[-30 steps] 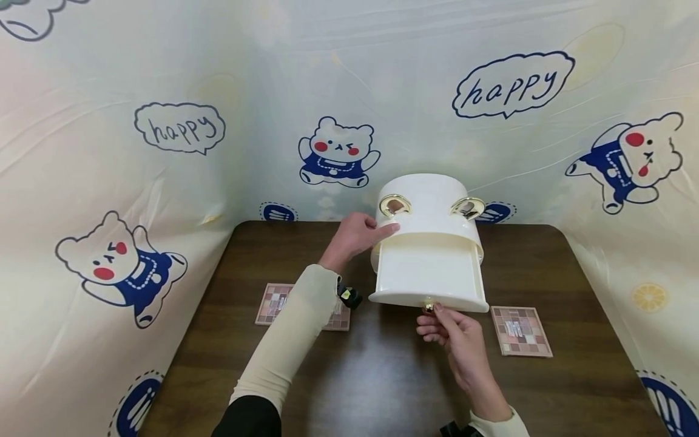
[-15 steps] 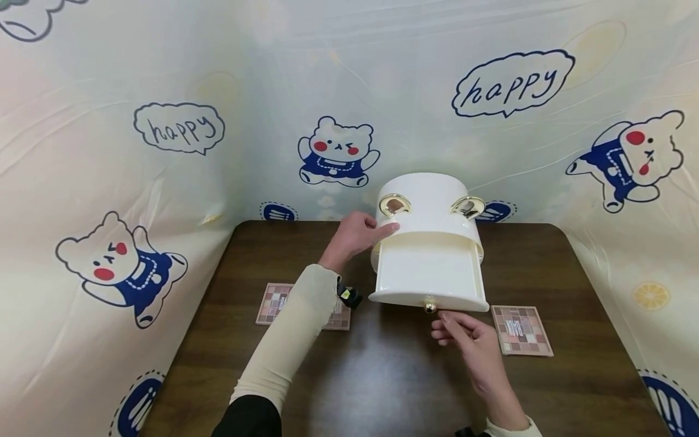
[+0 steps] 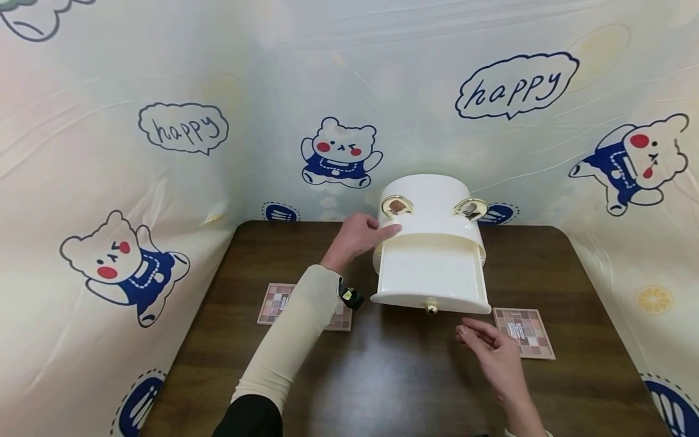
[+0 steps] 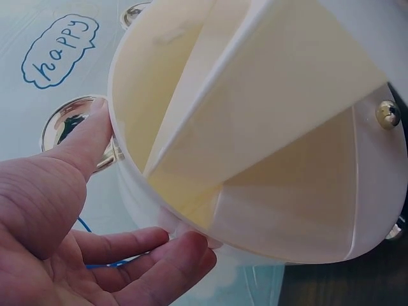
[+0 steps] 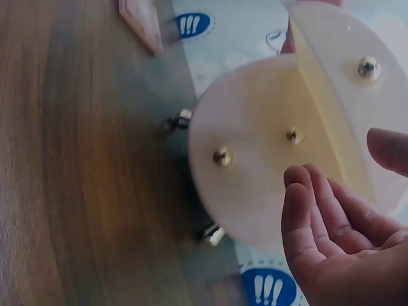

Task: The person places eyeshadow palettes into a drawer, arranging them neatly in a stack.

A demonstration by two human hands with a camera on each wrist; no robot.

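A rounded white drawer box with gold-rimmed round fittings stands at the back of the table. Its top drawer is pulled out toward me, and the inside shows bare white. A small gold knob sits on the drawer front. My left hand holds the box's left side, thumb on the front and fingers round the curved wall in the left wrist view. Right of the knob, my right hand is apart from the drawer, fingers loosely bent with nothing between them. More knobs show below the drawer in the right wrist view.
A pink checkered palette lies on the brown table, partly behind my right hand. More such palettes lie at left, partly covered by my left sleeve. A printed curtain hangs close behind and on both sides.
My right hand has let go of the drawer knob and moved away to the right and toward me. The left hand and the pulled-out drawer stay in place.
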